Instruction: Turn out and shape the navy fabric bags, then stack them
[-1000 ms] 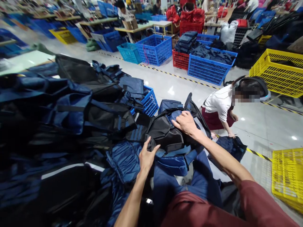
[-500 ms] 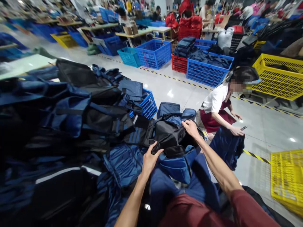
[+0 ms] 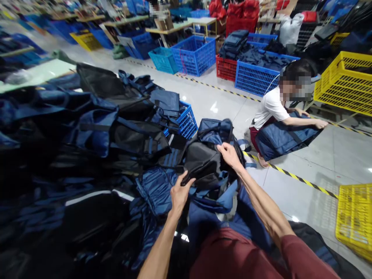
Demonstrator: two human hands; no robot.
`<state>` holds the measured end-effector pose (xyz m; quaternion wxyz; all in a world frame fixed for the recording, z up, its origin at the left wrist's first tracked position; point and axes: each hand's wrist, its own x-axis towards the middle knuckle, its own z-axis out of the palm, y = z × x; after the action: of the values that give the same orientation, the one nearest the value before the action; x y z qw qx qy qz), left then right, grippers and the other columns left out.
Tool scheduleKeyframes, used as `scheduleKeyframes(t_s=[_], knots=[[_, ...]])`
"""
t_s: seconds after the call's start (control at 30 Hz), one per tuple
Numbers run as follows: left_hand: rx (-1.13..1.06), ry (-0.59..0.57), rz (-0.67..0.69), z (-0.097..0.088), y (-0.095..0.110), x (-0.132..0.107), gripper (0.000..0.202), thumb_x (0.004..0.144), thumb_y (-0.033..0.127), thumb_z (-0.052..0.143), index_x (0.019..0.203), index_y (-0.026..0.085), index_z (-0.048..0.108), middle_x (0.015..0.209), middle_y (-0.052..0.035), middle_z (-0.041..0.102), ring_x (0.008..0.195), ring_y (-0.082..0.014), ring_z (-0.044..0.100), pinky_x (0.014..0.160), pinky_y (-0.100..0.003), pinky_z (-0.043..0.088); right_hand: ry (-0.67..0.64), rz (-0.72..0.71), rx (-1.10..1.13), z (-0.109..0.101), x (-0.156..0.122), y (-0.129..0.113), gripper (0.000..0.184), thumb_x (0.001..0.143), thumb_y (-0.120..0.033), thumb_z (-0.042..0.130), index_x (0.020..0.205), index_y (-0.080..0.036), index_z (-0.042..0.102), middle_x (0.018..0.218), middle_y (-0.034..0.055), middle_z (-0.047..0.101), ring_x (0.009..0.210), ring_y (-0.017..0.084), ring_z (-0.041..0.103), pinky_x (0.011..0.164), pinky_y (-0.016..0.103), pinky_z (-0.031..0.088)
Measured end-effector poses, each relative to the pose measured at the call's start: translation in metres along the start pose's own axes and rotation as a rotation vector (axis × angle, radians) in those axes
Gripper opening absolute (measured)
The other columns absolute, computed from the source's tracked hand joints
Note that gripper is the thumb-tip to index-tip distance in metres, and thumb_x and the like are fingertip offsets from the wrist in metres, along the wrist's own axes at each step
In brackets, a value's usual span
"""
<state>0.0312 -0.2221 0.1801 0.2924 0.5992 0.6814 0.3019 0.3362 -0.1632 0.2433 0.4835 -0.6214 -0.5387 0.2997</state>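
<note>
A black and navy backpack (image 3: pixel 200 159) lies across my lap, its dark fabric bunched and its blue straps loose. My left hand (image 3: pixel 180 190) pinches the backpack's near left edge between thumb and fingers. On the far right side, my right hand (image 3: pixel 228 154) is closed on the fabric near the seam where black meets blue. The far blue part (image 3: pixel 216 130) of the bag stands up beyond my right hand. Close to my left hand lies a quilted blue panel (image 3: pixel 157 190) among the heaped bags.
A large heap of navy and black bags (image 3: pixel 139 143) fills the left. Beyond it stands a blue crate (image 3: pixel 186 122). A crouching co-worker (image 3: pixel 270 104) holds a navy bag (image 3: pixel 286 139) at right. Yellow crates (image 3: pixel 354 217) and a striped floor line (image 3: pixel 305 180) lie to the right.
My hands have shifted slightly, still on the backpack, and its blue far side stands higher. The co-worker has raised and spread the navy bag with both hands. The view has tilted down.
</note>
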Motion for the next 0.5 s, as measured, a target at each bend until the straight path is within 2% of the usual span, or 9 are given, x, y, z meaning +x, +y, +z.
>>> scheduleKeyframes(t_s=[0.1,0.2,0.27,0.33,0.4,0.47,0.5], knots=[[0.001,-0.12,-0.036,0.015,-0.008,-0.007,0.055,0.095,0.04,0.085,0.148,0.036,0.072,0.142,-0.004,0.079,0.134,-0.0318,0.075,0.116,-0.045,0.059,-0.024,0.141,0.15,0.008,-0.005,0.015,0.057,0.095,-0.071,0.054,0.068,-0.027,0.031,0.069,-0.0057,0.03,0.068,0.014,0.031,0.065,0.029,0.027],[0.048,-0.128,-0.03,0.014,0.002,-0.013,0.06,0.096,0.043,0.083,0.154,0.036,0.067,0.143,-0.0055,0.078,0.132,-0.0326,0.075,0.114,-0.045,0.06,0.046,0.144,0.166,0.001,-0.006,0.016,0.057,0.093,-0.07,0.059,0.067,-0.026,0.033,0.069,-0.0058,0.03,0.068,0.013,0.03,0.065,0.029,0.026],[0.103,-0.096,-0.023,0.0,0.021,-0.017,0.059,0.097,0.043,0.083,0.153,0.037,0.067,0.143,-0.0042,0.079,0.131,-0.0323,0.076,0.113,-0.044,0.06,0.108,0.123,0.174,-0.012,-0.004,0.012,0.055,0.094,-0.068,0.06,0.068,-0.026,0.034,0.069,-0.0059,0.03,0.068,0.014,0.03,0.064,0.029,0.025],[0.175,-0.056,0.012,-0.018,0.048,-0.019,0.058,0.097,0.046,0.082,0.153,0.04,0.067,0.14,-0.0024,0.08,0.127,-0.0313,0.078,0.112,-0.042,0.06,0.204,0.101,0.194,-0.028,0.003,0.012,0.054,0.095,-0.065,0.061,0.07,-0.027,0.033,0.07,-0.0062,0.03,0.069,0.013,0.03,0.064,0.028,0.026],[0.24,-0.03,0.091,-0.029,0.08,-0.015,0.063,0.098,0.053,0.081,0.157,0.042,0.064,0.139,-0.0013,0.08,0.126,-0.0302,0.078,0.112,-0.041,0.059,0.306,0.1,0.195,-0.044,0.014,0.022,0.053,0.096,-0.064,0.062,0.073,-0.027,0.033,0.072,-0.0063,0.032,0.07,0.013,0.03,0.065,0.027,0.028],[0.285,-0.067,0.169,-0.027,0.107,-0.002,0.072,0.098,0.058,0.079,0.164,0.043,0.056,0.149,-0.0014,0.075,0.134,-0.0302,0.074,0.114,-0.04,0.057,0.358,0.17,0.107,-0.055,0.025,0.043,0.05,0.097,-0.064,0.058,0.073,-0.027,0.034,0.072,-0.006,0.034,0.07,0.014,0.033,0.066,0.027,0.03],[0.298,-0.124,0.189,-0.02,0.117,0.006,0.078,0.098,0.058,0.078,0.168,0.042,0.051,0.157,-0.0018,0.069,0.14,-0.0304,0.07,0.116,-0.04,0.056,0.362,0.226,0.038,-0.057,0.028,0.056,0.049,0.097,-0.064,0.055,0.072,-0.027,0.034,0.071,-0.0057,0.035,0.07,0.014,0.034,0.067,0.028,0.031]])
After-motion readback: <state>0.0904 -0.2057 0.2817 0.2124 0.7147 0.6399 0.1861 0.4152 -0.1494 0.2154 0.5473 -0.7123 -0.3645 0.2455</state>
